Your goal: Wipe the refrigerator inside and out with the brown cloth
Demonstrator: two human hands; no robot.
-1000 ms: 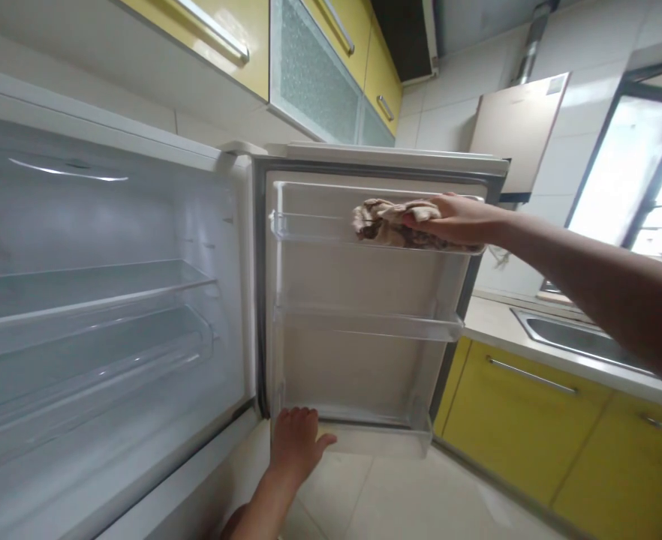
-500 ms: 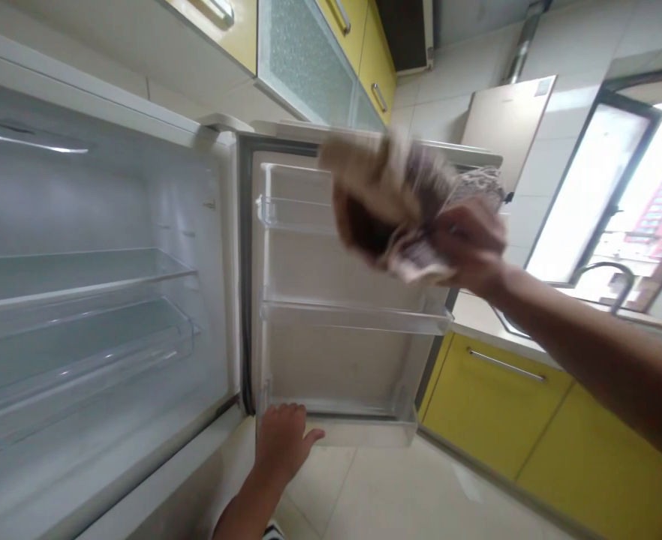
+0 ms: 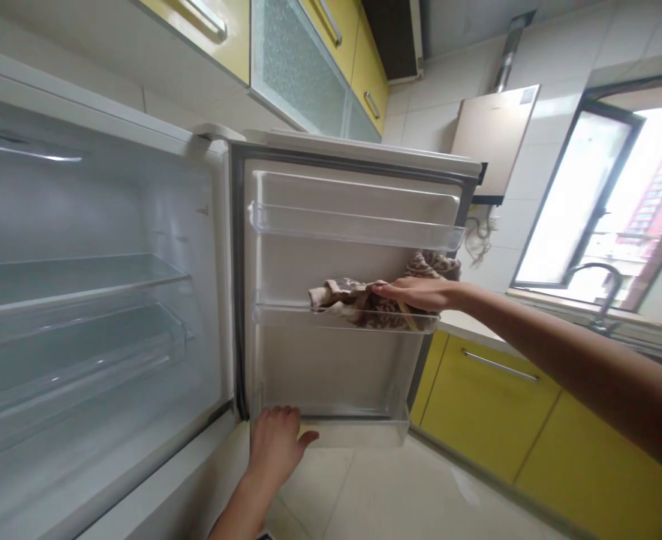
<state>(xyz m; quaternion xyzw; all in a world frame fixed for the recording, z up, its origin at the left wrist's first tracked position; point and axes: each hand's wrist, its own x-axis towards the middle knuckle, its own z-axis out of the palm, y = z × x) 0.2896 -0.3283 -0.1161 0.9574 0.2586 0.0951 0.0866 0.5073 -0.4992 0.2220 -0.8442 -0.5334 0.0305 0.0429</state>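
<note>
A crumpled brown and cream patterned cloth [image 3: 387, 315] lies in the clear middle bin [image 3: 286, 316] of the open fridge door [image 3: 331, 367]. My right hand [image 3: 421, 292] presses down on this cloth from above, fingers closed over it. Part of the cloth bunches up behind the hand, towards the door's outer edge. Low on the door, my left hand [image 3: 278, 439] has its fingers hooked over the rim of the bottom door bin [image 3: 359, 433], near the hinge side, with the thumb sticking out to the right. Its fingertips are hidden inside the bin.
The fridge compartment [image 3: 94, 202] stands open at left, with a glass shelf [image 3: 72, 277] and a clear drawer [image 3: 83, 375]. Yellow lower cabinets [image 3: 494, 405] and a sink tap [image 3: 604, 285] are at right. An upper door bin [image 3: 353, 225] runs above the cloth.
My right hand has brought the cloth down from in front of the upper door bin into the middle one. My left hand stays on the bottom bin. The view has shifted slightly.
</note>
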